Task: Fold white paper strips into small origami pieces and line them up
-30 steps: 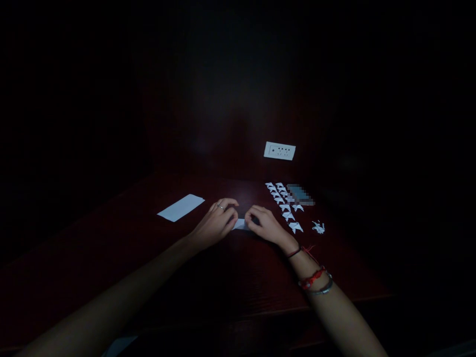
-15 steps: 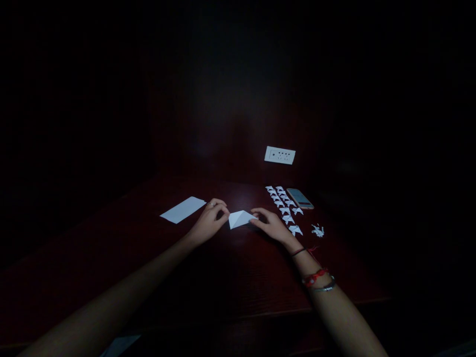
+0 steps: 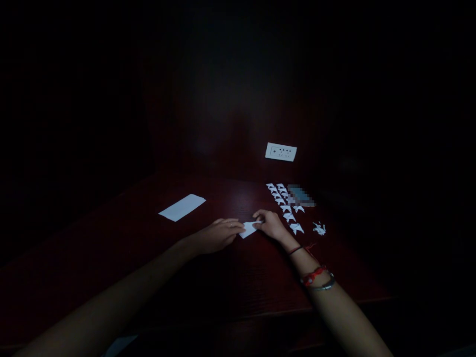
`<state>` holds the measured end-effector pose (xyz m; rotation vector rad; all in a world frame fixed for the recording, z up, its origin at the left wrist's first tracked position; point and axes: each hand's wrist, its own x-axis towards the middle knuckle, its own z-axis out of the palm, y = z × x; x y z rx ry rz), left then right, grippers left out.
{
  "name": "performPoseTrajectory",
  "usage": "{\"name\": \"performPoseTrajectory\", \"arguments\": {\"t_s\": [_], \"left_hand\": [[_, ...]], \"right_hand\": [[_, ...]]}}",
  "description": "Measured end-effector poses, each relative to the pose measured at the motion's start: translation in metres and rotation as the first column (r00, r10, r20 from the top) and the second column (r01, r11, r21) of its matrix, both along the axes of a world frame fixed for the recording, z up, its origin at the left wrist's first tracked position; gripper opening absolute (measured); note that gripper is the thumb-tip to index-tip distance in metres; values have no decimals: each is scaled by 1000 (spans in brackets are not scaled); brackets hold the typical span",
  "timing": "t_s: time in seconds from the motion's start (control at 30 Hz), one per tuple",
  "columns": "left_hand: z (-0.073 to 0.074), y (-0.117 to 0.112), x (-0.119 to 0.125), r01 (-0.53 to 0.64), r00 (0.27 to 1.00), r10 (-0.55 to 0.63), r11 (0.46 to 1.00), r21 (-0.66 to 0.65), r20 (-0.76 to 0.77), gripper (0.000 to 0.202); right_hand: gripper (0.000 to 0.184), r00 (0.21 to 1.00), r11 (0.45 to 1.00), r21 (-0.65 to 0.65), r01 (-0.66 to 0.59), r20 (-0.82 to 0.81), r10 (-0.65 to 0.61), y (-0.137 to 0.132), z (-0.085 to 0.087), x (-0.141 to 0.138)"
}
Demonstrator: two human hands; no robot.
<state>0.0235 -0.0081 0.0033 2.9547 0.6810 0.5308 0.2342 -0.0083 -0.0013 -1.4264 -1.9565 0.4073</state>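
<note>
A small folded white paper (image 3: 248,229) lies on the dark red table (image 3: 223,277) between my hands. My left hand (image 3: 219,233) rests flat beside it, fingers stretched out and touching the paper's left edge; a ring shows on one finger. My right hand (image 3: 270,223) is closed in a pinch on the paper's right corner. Bracelets circle my right wrist.
A flat white paper sheet (image 3: 182,207) lies at the left. Several small folded white paper pieces (image 3: 285,208) sit in rows at the right, next to a blurred phone (image 3: 300,195) and a crumpled scrap (image 3: 319,228). A white socket plate (image 3: 280,151) is on the dark wall.
The paper, spread open as a wider shape half a second ago, is now folded smaller. My left hand went from a pinch to lying flat and moved nearer; my right hand stays pinched on the paper.
</note>
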Motion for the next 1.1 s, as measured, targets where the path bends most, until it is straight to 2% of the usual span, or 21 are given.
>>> {"name": "performPoseTrajectory", "arguments": {"t_s": [0.13,0.3,0.37,0.5,0.63,0.73,0.87,1.1], "left_hand": [[2,-3,1,51,999,-50,999,-19,19,32],[5,-3,-1,50,999,-50,999,-14,-8,35],[5,-3,-2,38,999,-38,999,2,-35,36],[0,0,-5,27,999,-24,998,58,-40,36],[-2,1,-7,18,999,-16,998,68,-31,35],[0,-1,-9,10,999,-8,998,67,-34,35],[3,-2,-9,5,1000,-4,998,67,-25,36],[4,-2,-11,-13,997,18,997,70,-77,35]], "right_hand": [[35,999,999,26,26,-33,-25,-1,1,-3],[45,996,992,109,63,-75,-55,-2,3,-7],[42,992,987,139,84,-103,-70,-2,2,-8],[20,987,988,137,77,-149,-56,-4,4,-10],[12,995,994,105,-10,-99,21,-11,11,-12],[10,991,987,95,-127,-27,130,-17,17,-13],[12,961,959,69,-275,54,271,-21,20,-13],[14,890,901,66,-429,200,410,-25,21,-11]]}}
